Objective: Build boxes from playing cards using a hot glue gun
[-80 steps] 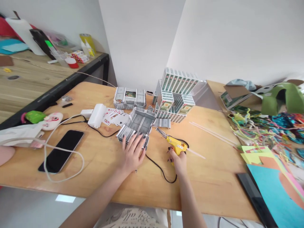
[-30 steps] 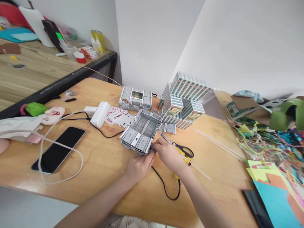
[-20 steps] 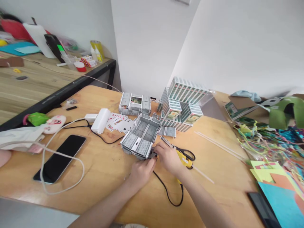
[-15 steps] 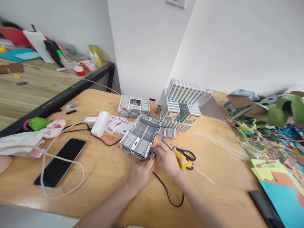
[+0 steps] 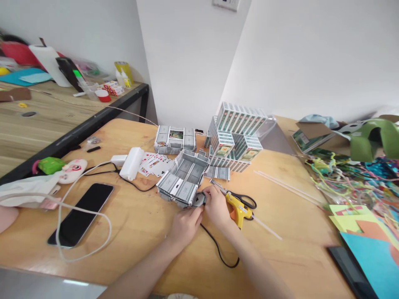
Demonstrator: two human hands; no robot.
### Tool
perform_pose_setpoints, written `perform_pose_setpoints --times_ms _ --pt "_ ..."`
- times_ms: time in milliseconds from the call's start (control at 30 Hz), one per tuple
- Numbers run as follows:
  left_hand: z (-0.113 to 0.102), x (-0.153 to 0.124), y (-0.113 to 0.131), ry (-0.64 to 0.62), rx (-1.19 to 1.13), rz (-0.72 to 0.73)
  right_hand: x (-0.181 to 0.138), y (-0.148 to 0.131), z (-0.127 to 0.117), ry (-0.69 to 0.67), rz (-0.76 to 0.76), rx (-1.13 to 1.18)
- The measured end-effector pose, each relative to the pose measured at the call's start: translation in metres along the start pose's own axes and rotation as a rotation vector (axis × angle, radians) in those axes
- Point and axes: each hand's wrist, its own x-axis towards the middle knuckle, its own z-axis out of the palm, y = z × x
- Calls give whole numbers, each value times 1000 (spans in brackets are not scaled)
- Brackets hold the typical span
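Observation:
My left hand (image 5: 186, 225) and my right hand (image 5: 215, 203) meet at the near right corner of an open box built from playing cards (image 5: 187, 174). Between their fingertips is a small folded playing card (image 5: 198, 199), grey with a black club mark. Fingers of both hands are pinched on it; whether it is joined to the box I cannot tell. Right of my right hand lies a yellow glue gun (image 5: 238, 209) with a clear glue stick in its back. Black-handled scissors (image 5: 245, 200) lie just behind the gun.
Behind the box stand a second card-built box (image 5: 175, 139) and a stack of card packs (image 5: 238, 118). Loose playing cards (image 5: 154, 163) and a white power adapter (image 5: 131, 163) lie left, near a phone (image 5: 81, 215) and cable. Clear glue sticks (image 5: 288, 188) and coloured paper (image 5: 368, 253) lie right.
The view has shifted slightly. Both hands stay at the box's corner, and the small card between them shows a little more of its face, with the club mark now clearer.

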Motion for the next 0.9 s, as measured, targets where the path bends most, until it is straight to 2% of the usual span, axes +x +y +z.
perform_pose_setpoints --times_ms 367,533,667,900 --pt "0 0 0 20 22 3 6 1 -4 5 174 161" --pt "3 -1 -1 22 -8 15 15 8 -10 115 321 359" --pt "3 -1 -1 61 -35 5 24 11 -26 165 294 478" --pt "3 0 0 76 11 -46 23 21 -52 229 288 462"
